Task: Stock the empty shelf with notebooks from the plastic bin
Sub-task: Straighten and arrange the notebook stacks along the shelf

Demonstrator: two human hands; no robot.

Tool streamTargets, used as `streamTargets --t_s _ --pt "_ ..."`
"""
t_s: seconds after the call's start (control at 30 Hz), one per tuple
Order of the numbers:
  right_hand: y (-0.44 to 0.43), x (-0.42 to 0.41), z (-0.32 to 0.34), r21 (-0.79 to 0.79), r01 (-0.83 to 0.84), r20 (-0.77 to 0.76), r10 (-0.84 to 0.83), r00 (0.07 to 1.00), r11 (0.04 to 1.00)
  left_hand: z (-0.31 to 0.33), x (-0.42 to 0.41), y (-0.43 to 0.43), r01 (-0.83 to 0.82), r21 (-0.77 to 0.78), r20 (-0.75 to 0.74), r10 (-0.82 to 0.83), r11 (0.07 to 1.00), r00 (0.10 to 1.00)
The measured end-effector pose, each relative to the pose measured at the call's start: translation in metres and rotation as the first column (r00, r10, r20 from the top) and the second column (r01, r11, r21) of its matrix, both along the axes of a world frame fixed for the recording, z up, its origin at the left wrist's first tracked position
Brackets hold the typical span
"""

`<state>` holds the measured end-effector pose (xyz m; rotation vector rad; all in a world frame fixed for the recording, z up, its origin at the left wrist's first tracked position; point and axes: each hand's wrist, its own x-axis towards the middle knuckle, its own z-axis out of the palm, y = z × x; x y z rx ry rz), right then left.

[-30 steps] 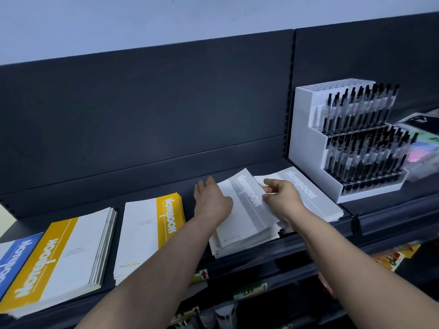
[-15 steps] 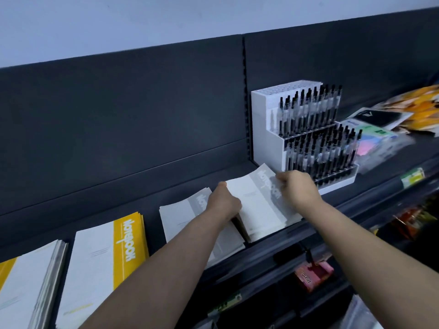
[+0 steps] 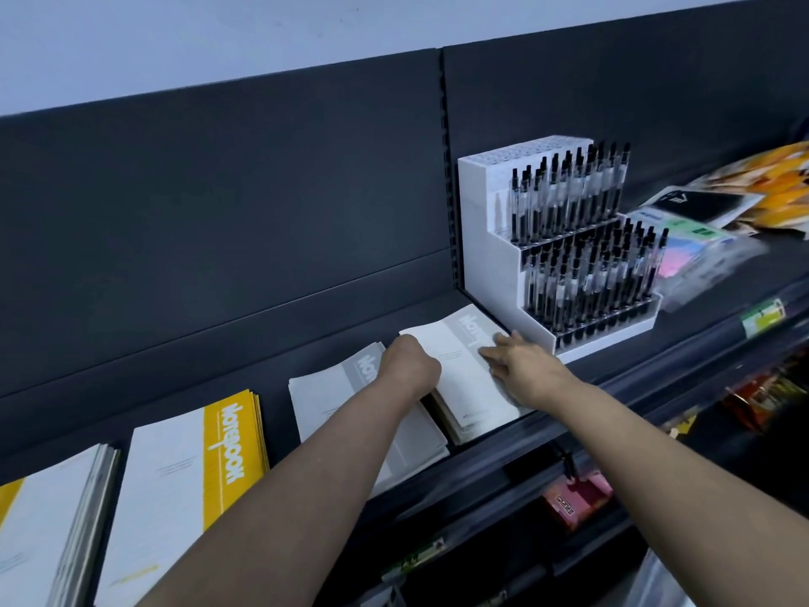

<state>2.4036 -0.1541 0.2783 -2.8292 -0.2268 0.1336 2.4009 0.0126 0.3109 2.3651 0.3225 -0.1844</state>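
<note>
Two stacks of grey-and-white notebooks lie on the dark shelf [image 3: 271, 370]. The right grey stack [image 3: 459, 378] sits beside the pen display. My left hand [image 3: 409, 365] grips that stack's left edge with curled fingers. My right hand [image 3: 518, 365] rests flat on its right side, fingers straight and spread. The left grey stack [image 3: 332, 396] lies partly under my left forearm. Further left are a yellow-and-white notebook stack [image 3: 192, 470] and another stack [image 3: 48, 519] at the frame's edge. The plastic bin is out of view.
A white tiered display of black pens [image 3: 564, 247] stands right of the hands. Packaged stationery [image 3: 700, 230] lies further right. Lower shelves with price tags and a pink package [image 3: 573, 501] sit below.
The view swung right. The grey stack under both hands slid right toward the pen display and straightened. My right hand went from pinching the cover to lying flat on it.
</note>
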Motion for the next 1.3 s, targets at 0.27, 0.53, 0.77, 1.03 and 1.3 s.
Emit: streamTargets --t_s 0.27,0.53,0.77,1.03,1.3 --pt "0.035 -0.004 0.008 0.576 0.082 0.042 -0.130 0.991 0.813 -0.004 -0.005 0.033 -0.063 -0.387 0.118 0.118 0.920 0.986" --pt "0.092 -0.010 0.009 0.634 0.005 0.054 -0.051 0.997 0.773 0.006 -0.037 0.120 -0.269 -0.491 0.237 0.424 0.829 0.874" --pt "0.196 -0.036 0.022 0.558 -0.278 0.124 0.253 0.959 0.781 0.015 -0.091 0.221 -0.479 -0.258 0.361 0.543 0.839 0.758" --pt "0.275 -0.076 0.018 0.343 -0.350 -0.061 0.392 0.918 0.872 0.009 -0.143 0.288 -0.454 -0.027 0.140 0.453 0.890 0.880" --pt "0.292 -0.085 0.000 0.230 -0.292 -0.090 0.319 0.943 0.928 -0.015 -0.143 0.289 -0.335 -0.097 -0.030 0.334 0.937 0.942"
